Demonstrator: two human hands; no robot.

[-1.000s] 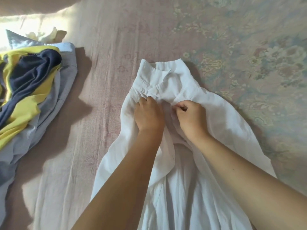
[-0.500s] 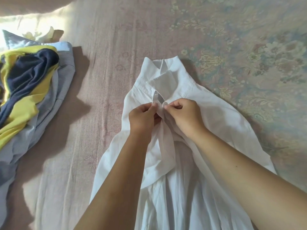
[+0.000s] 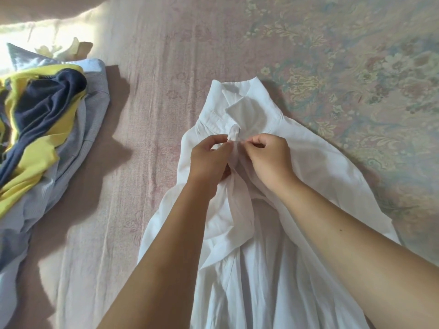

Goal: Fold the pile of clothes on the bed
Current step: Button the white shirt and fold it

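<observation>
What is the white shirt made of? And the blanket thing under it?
White shirt: looks like thin woven cotton or a blend, matte; it creases softly and light shows through. Both hands pinch its front edges below the collar. Bed cover: seems a soft woven fabric, pinkish with a faded flower print and fine wrinkles.

I'm seeing the bed (image 3: 152, 67) lying under a pinkish floral cover w/ sun hitting its top-left corner. A white shirt (image 3: 308, 176) is lying spread at centre, collar away from me; a clothes pile (image 3: 47, 129) (yellow, navy, grey-blue) is sitting well apart at left.
</observation>
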